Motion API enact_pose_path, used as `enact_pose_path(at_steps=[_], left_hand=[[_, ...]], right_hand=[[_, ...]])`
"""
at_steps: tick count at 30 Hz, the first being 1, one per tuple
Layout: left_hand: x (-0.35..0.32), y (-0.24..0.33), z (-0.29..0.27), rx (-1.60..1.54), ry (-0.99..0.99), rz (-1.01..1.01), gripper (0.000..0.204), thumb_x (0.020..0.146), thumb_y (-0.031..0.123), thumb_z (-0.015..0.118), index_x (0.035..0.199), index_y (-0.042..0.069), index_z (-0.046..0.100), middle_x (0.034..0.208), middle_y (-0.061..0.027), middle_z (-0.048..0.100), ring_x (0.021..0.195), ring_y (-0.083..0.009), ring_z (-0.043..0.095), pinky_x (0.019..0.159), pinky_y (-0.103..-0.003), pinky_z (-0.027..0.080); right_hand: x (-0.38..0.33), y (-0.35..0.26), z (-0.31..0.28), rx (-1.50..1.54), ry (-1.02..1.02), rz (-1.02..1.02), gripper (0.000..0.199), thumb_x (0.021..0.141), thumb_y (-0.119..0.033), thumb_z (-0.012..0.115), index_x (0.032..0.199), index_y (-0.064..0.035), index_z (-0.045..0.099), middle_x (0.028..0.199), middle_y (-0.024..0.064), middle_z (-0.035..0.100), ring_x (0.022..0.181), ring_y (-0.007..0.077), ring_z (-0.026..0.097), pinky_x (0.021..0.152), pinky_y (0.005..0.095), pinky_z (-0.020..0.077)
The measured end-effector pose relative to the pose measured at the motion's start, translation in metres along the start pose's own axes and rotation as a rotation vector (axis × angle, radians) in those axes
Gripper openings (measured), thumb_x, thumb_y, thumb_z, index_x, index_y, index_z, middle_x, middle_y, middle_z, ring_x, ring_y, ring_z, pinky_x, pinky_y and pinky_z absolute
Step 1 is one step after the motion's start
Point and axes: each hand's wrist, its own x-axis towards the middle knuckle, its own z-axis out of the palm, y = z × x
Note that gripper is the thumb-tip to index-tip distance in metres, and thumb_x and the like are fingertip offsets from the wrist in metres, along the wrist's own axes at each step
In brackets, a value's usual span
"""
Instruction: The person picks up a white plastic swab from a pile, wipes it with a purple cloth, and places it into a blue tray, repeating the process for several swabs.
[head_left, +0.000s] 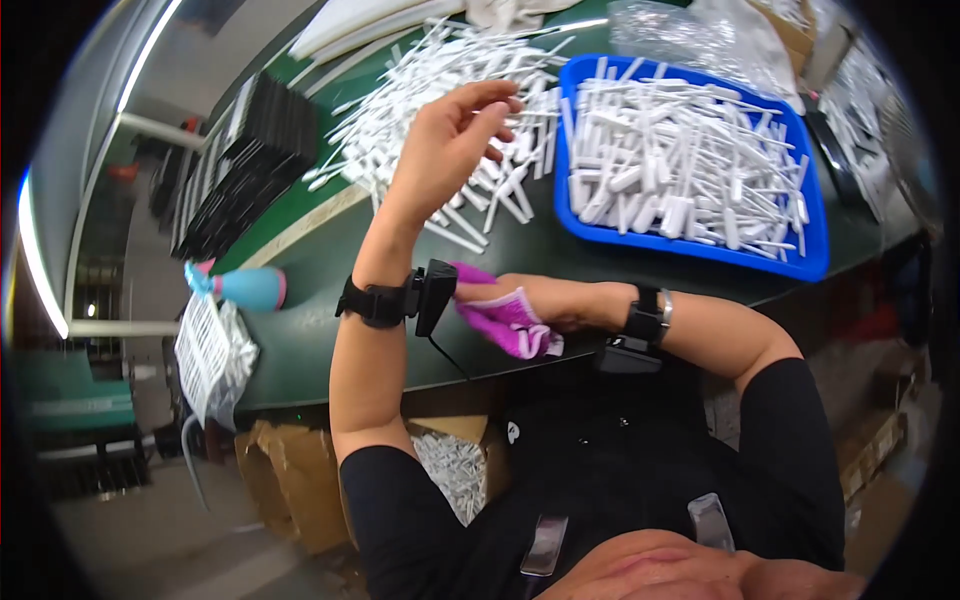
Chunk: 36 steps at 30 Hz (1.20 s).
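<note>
My left hand [455,140] is over the near edge of a loose heap of white plastic sticks [430,80], many with a thicker end. Its fingers are loosely bent and the thumb stands apart from them, with nothing visible in the hand. Closer to me on the dark green table [300,350], my right hand [500,288] grips a bunched purple cloth [520,325] with white edging. The strap device on my left wrist partly hides those right fingertips. Right of the heap, a blue tray [690,250] is filled with similar white sticks.
Black stacked trays [245,140] stand at the left, near a light-blue bottle [250,288] and a bag with a printed sheet [215,355]. Clear plastic wrap [680,35] lies at the back. Below the table edge, a cardboard box [290,480] sits beside a container of small pieces [452,470].
</note>
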Motion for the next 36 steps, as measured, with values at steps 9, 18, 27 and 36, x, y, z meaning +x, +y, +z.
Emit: enact_pose_path(at_steps=[9, 18, 27, 36], left_hand=[[-0.105, -0.064, -0.073, 1.04, 0.212, -0.199, 0.026, 0.085, 0.012, 0.059, 0.109, 0.009, 0.064, 0.1, -0.0072, 0.066, 0.073, -0.019, 0.061, 0.066, -0.031, 0.048], [-0.12, -0.082, -0.087, 1.197, 0.1, 0.165, 0.021, 0.087, 0.011, 0.055, 0.106, 0.008, 0.061, 0.097, -0.0071, 0.064, 0.077, -0.027, 0.06, 0.07, -0.035, 0.049], [-0.12, -0.063, -0.058, -0.326, 0.359, -0.271, 0.022, 0.096, 0.016, 0.045, 0.11, 0.001, 0.052, 0.073, 0.0004, 0.049, 0.062, -0.0105, 0.047, 0.053, -0.027, 0.045], [-0.094, -0.082, -0.013, -0.634, 0.483, -0.175, 0.023, 0.097, 0.021, 0.045, 0.106, 0.001, 0.053, 0.069, 0.0048, 0.04, 0.049, -0.0027, 0.035, 0.039, -0.019, 0.03]], right_hand=[[-0.006, 0.001, 0.008, -0.072, -0.043, -0.014, 0.055, 0.088, -0.062, 0.047, 0.086, -0.0085, 0.059, 0.068, -0.0032, 0.054, 0.055, 0.0054, 0.052, 0.048, 0.0197, 0.0396], [-0.006, -0.01, 0.008, 0.018, 0.059, 0.029, 0.055, 0.086, -0.062, 0.052, 0.082, -0.007, 0.056, 0.065, 0.0016, 0.055, 0.048, 0.0098, 0.054, 0.043, 0.0232, 0.0463], [-0.005, -0.011, 0.007, 0.152, 0.054, 0.03, 0.05, 0.088, -0.058, 0.051, 0.085, -0.0078, 0.055, 0.064, 0.0021, 0.055, 0.047, 0.0119, 0.054, 0.043, 0.0256, 0.047], [-0.005, -0.02, -0.005, 0.388, 0.241, -0.263, 0.045, 0.09, -0.053, 0.051, 0.087, -0.009, 0.054, 0.064, 0.0037, 0.055, 0.048, 0.0139, 0.055, 0.044, 0.0276, 0.0466]])
